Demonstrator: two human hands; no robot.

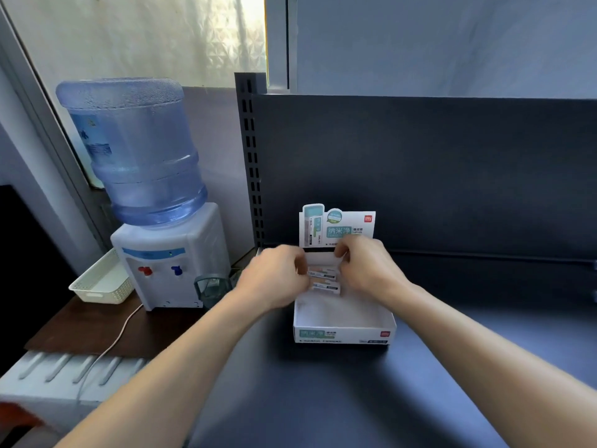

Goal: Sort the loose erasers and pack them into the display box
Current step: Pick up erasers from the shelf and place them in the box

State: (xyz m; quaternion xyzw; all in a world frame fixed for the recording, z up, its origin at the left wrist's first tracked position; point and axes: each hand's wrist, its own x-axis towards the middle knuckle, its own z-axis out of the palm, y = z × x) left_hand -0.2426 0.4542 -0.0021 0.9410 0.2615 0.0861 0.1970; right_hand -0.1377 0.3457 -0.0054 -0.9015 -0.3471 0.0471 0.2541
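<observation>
A white display box (342,333) with an upright printed back card (339,226) stands on the dark shelf. Both hands are over the box's far end. My left hand (277,279) and my right hand (365,266) each pinch one end of a white eraser (321,260) held crosswise above the box. Two more sleeved erasers (323,279) lie side by side in the box just below it. The near half of the box floor is bare.
A water dispenser (168,266) with a blue bottle (135,150) stands on a brown side table to the left, beside a white basket (100,279) and a cord. A slotted shelf upright (250,156) and a dark back panel rise behind the box.
</observation>
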